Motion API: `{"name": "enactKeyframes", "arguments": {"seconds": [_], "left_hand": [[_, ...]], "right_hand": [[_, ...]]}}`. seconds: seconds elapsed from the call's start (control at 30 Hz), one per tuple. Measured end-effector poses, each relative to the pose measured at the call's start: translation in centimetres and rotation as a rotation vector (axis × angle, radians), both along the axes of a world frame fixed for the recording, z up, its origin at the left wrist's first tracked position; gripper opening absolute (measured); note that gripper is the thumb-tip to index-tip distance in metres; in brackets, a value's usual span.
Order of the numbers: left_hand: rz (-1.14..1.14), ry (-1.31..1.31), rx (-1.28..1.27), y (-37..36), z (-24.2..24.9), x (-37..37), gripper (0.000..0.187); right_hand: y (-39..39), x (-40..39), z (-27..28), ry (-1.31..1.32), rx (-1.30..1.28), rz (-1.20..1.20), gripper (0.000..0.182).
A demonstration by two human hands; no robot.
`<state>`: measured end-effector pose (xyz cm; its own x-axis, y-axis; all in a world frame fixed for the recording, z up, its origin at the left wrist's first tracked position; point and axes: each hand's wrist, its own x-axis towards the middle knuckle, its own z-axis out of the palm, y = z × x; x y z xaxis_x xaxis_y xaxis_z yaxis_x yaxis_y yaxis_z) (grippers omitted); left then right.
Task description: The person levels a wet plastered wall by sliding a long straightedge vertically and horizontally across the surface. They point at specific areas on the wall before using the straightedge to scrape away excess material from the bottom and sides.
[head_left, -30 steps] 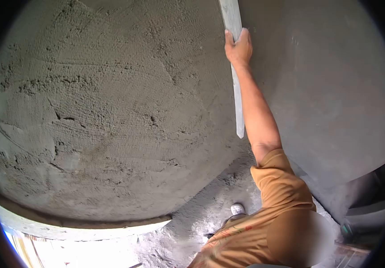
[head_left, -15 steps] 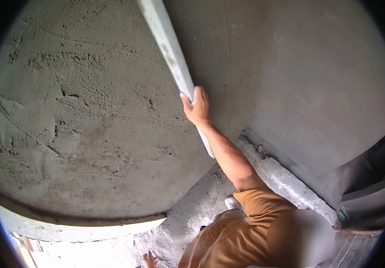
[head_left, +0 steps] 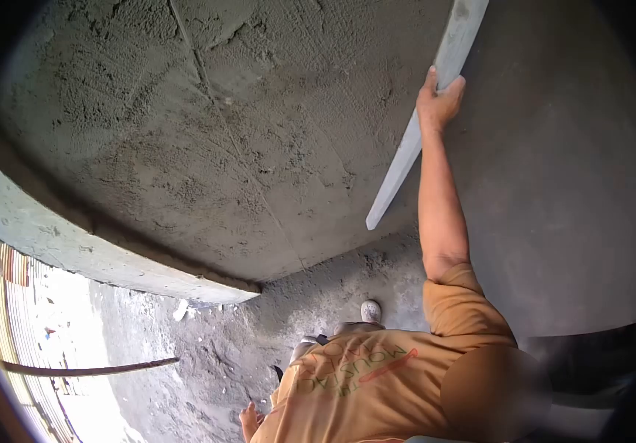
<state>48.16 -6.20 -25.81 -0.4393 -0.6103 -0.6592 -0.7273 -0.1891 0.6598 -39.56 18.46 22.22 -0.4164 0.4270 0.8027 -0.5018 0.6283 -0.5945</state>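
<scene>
My right hand (head_left: pixel 440 105) is closed round a long pale straightedge (head_left: pixel 399 162), with the thumb on its left side. The bar slants against the wall, its lower end down to the left and its upper end out of view. Rough wet plaster (head_left: pixel 259 133) covers the wall left of it. Near the bottom edge, my left hand (head_left: pixel 250 421) hangs low beside the orange shirt (head_left: pixel 377 376), only partly in view. Its fingers look loosely apart, and I see nothing held in them.
A smoother grey wall (head_left: pixel 554 184) stands to the right. At the left is a pale concrete ledge (head_left: pixel 111 262) below the plaster. My shoe (head_left: pixel 370 311) rests on the rough, dusty floor (head_left: pixel 200 369). A thin pole (head_left: pixel 89 371) juts in from the lower left.
The view has swung, showing more ledge and floor. The straightedge and my right hand appear farther right and higher, and the bar now slants the opposite way. My grip on it remains.
</scene>
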Motion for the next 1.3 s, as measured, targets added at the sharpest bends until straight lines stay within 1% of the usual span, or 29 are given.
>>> {"name": "enactKeyframes", "arguments": {"seconds": [0.03, 0.07, 0.1, 0.17, 0.23, 0.3, 0.37, 0.43, 0.5, 0.53, 0.57, 0.6, 0.67, 0.7, 0.77, 0.8, 0.87, 0.9, 0.97, 1.03, 1.07, 1.1, 1.13, 1.2, 1.23, 1.27, 1.3], "left_hand": [[0.071, 0.008, 0.061, -0.1, 0.6, -0.1, 0.038], [0.498, -0.213, 0.340, -1.3, 1.0, -0.6, 0.039], [0.491, -0.221, 0.344, -2.6, 1.1, -1.8, 0.039], [0.443, -0.226, 0.184, -4.6, 1.6, -3.0, 0.038], [0.478, -0.189, 0.139, -6.6, 3.8, -6.5, 0.039], [0.397, -0.132, 0.082, -9.3, 4.0, -9.1, 0.039], [0.300, -0.080, 0.073, -11.5, 4.2, -11.9, 0.040], [0.157, -0.031, 0.007, -13.0, 4.1, -14.1, 0.041], [0.092, 0.008, -0.071, -12.5, 6.8, -16.4, 0.043], [0.092, 0.030, -0.082, -12.7, 6.6, -16.6, 0.043], [0.093, 0.050, -0.089, -12.5, 6.1, -16.1, 0.043], [0.107, 0.018, -0.072, -11.8, 5.9, -14.8, 0.043], [0.196, 0.042, -0.044, -10.6, 5.6, -12.8, 0.043], [0.203, 0.020, -0.033, -9.7, 5.2, -11.2, 0.043], [0.281, -0.138, 0.108, -7.7, 3.2, -6.9, 0.045], [0.345, -0.130, 0.148, -6.3, 2.5, -4.9, 0.039], [0.445, -0.243, 0.237, -3.5, 2.1, -1.7, 0.039], [0.452, -0.245, 0.241, -2.4, 1.7, -0.2, 0.039], [0.531, -0.316, 0.372, -0.8, 0.9, 2.4, 0.039], [0.520, -0.325, 0.390, -1.0, 0.0, 3.1, 0.040], [0.501, -0.326, 0.406, -1.2, -0.1, 3.3, 0.041], [0.500, -0.328, 0.405, -1.6, 0.2, 2.7, 0.041], [0.492, -0.283, 0.329, -2.6, 0.6, 1.8, 0.041], [0.424, -0.174, 0.208, -4.6, 3.5, -2.0, 0.042], [0.406, -0.116, 0.181, -6.2, 3.5, -3.2, 0.043], [0.378, -0.048, 0.160, -7.5, 3.6, -4.2, 0.043], [0.369, -0.015, 0.129, -8.5, 3.9, -5.6, 0.043]], "right_hand": [[-1.8, 1.3, -1.4, 0.032, 0.009, 0.000, 0.043], [-3.5, 2.7, -2.6, 0.031, 0.008, 0.008, 0.042], [-5.2, 4.2, -3.5, 0.032, 0.006, 0.017, 0.040], [-8.2, 6.9, -5.5, 0.002, -0.036, 0.093, 0.040], [-11.3, 9.7, -7.4, -0.010, -0.061, 0.175, 0.039], [-13.6, 11.6, -9.5, -0.040, -0.065, 0.221, 0.038], [-14.8, 13.0, -10.9, -0.069, -0.032, 0.254, 0.038], [-14.7, 14.0, -11.5, -0.108, 0.007, 0.267, 0.041], [-14.0, 14.4, -11.5, -0.127, 0.003, 0.417, 0.045], [-13.6, 14.3, -10.7, -0.122, -0.011, 0.384, 0.047], [-12.9, 14.0, -9.2, -0.119, -0.021, 0.351, 0.049], [-12.3, 13.4, -7.8, 0.005, -0.040, 0.345, 0.049], [-11.0, 11.6, -4.7, 0.023, -0.015, 0.366, 0.053], [-10.5, 10.5, -3.9, 0.049, 0.002, 0.377, 0.056], [-10.3, 5.9, -4.5, 0.058, 0.055, -0.032, 0.067], [-10.7, 6.6, -4.3, 0.048, 0.061, -0.028, 0.067], [-12.1, 8.2, -3.3, 0.025, -0.004, 0.135, 0.079], [-12.7, 8.3, -4.1, 0.022, -0.001, 0.143, 0.079], [-13.8, 8.9, -7.4, -0.003, 0.011, 0.119, 0.081], [-15.9, 10.1, -11.7, -0.079, 0.010, 0.123, 0.082], [-16.8, 12.0, -11.4, 0.147, 0.034, 0.416, 0.048], [-17.1, 13.3, -12.8, -0.006, 0.086, 0.430, 0.052], [-17.4, 15.0, -13.0, -0.037, 0.111, 0.428, 0.052], [-16.4, 16.5, -13.5, -0.210, 0.041, 0.540, 0.051], [-15.2, 17.7, -12.7, -0.364, 0.006, 0.575, 0.052], [-14.1, 17.2, -13.8, -0.245, 0.053, 0.482, 0.047], [-12.5, 17.7, -13.6, -0.302, 0.008, 0.465, 0.051]]}}
